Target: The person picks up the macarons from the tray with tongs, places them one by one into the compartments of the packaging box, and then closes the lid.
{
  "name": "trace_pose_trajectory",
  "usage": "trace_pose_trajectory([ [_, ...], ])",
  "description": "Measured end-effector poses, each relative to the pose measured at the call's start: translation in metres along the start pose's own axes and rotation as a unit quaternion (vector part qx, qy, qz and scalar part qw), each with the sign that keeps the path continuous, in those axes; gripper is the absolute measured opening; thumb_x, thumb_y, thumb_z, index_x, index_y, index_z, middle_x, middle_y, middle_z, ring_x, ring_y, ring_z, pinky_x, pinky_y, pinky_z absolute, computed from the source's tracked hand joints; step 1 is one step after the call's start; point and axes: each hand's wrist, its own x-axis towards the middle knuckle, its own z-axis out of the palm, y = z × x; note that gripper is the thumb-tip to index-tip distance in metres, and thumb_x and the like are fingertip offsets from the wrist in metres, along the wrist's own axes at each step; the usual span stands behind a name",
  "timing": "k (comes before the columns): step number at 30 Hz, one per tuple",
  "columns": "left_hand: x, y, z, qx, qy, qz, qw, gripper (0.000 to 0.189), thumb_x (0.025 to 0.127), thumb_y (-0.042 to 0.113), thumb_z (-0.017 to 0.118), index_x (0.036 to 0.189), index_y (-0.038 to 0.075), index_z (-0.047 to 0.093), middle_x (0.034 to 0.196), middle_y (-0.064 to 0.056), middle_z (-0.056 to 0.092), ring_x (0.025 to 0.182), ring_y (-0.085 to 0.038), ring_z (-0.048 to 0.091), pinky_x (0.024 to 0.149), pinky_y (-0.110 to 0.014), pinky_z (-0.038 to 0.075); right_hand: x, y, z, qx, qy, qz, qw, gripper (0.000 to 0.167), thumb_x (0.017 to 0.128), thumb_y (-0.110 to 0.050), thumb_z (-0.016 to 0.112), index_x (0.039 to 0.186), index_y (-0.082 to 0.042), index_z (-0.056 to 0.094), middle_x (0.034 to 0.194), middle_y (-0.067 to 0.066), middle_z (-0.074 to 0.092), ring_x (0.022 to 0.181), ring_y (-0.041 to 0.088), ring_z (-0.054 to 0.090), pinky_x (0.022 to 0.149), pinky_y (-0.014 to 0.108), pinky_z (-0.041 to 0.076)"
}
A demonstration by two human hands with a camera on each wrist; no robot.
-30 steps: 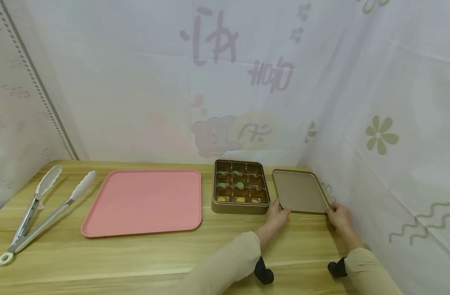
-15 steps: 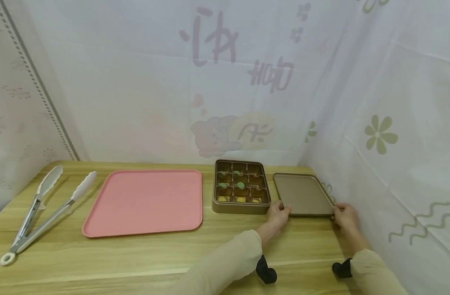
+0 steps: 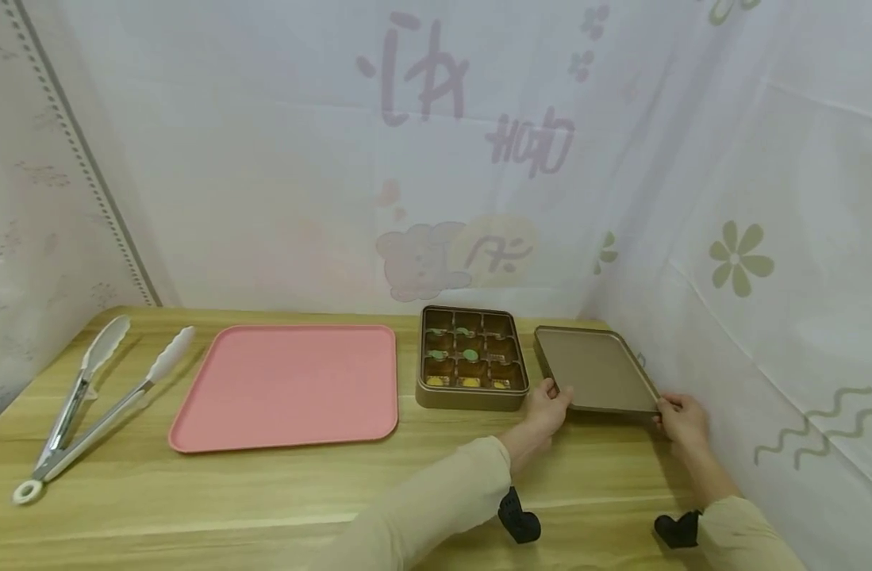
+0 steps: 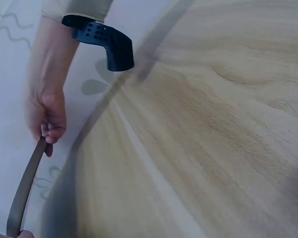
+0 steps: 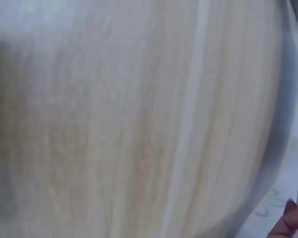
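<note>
Both hands are gripping the brown lid by its near corners, most likely because so wide and shallow a thing stays level only when it is held at two ends. The left hand is pinching the near left corner, its fingers curled about the rim, just beside the compartmented box of small sweets. The right hand is clasping the near right corner; from the left wrist view its fingers are closing narrowly on the thin edge. The lid is stretching away from the fingertips toward the curtain, its near edge between the two hands, and it seems to be raised slightly off the wooden table. Well apart from the fingers, beyond the box, the pink tray and tongs are lying flat.
</note>
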Motion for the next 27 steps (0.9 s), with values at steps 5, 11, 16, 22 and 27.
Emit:
trace_pose_trajectory([
  [5, -0.004, 0.015, -0.011, -0.03, 0.002, -0.012, 0.9995, 0.047, 0.093, 0.017, 0.058, 0.136, 0.001, 0.045, 0.123, -0.012, 0.056, 0.114, -0.031, 0.055, 0.098, -0.042, 0.043, -0.009, -0.011, 0.0, 0.054, -0.004, -0.002, 0.9985, 0.035, 0.096, -0.004, 0.042, 0.124, 0.017, 0.037, 0.068, -0.013, 0.054, 0.057, -0.002, 0.053, 0.054, 0.014, 0.047],
  [11, -0.002, 0.034, -0.04, -0.022, 0.006, 0.021, 0.9995, 0.045, 0.094, 0.017, 0.058, 0.135, 0.004, 0.048, 0.116, -0.009, 0.061, 0.103, -0.022, 0.061, 0.09, -0.035, 0.048, -0.023, -0.03, 0.007, 0.112, -0.056, -0.027, 0.9918, 0.034, 0.098, -0.008, 0.044, 0.124, 0.011, 0.037, 0.07, -0.015, 0.057, 0.06, -0.001, 0.056, 0.057, 0.014, 0.048],
  [16, -0.003, 0.046, -0.07, -0.014, -0.008, 0.053, 0.9985, 0.042, 0.094, 0.01, 0.056, 0.135, 0.003, 0.049, 0.119, -0.011, 0.059, 0.107, -0.023, 0.06, 0.088, -0.033, 0.05, -0.033, -0.041, 0.015, 0.097, -0.103, -0.085, 0.9863, 0.042, 0.098, -0.011, 0.046, 0.129, 0.014, 0.032, 0.08, -0.016, 0.058, 0.066, 0.001, 0.055, 0.061, 0.016, 0.048],
  [22, -0.01, 0.054, -0.106, -0.01, -0.03, 0.068, 0.9972, 0.044, 0.094, 0.009, 0.056, 0.136, 0.0, 0.047, 0.12, -0.014, 0.059, 0.11, -0.025, 0.06, 0.087, -0.03, 0.051, -0.041, -0.055, 0.026, 0.025, -0.139, -0.153, 0.9781, 0.051, 0.099, -0.023, 0.047, 0.134, 0.013, 0.037, 0.086, -0.018, 0.056, 0.073, 0.002, 0.053, 0.063, 0.02, 0.047],
  [27, -0.017, 0.06, -0.134, 0.009, -0.038, 0.082, 0.9958, 0.045, 0.094, 0.008, 0.056, 0.136, -0.002, 0.045, 0.119, -0.016, 0.058, 0.108, -0.025, 0.061, 0.086, -0.031, 0.051, -0.047, -0.07, 0.035, -0.033, -0.154, -0.18, 0.9711, 0.053, 0.1, -0.032, 0.045, 0.132, 0.01, 0.043, 0.084, -0.013, 0.054, 0.073, 0.005, 0.047, 0.062, 0.023, 0.045],
])
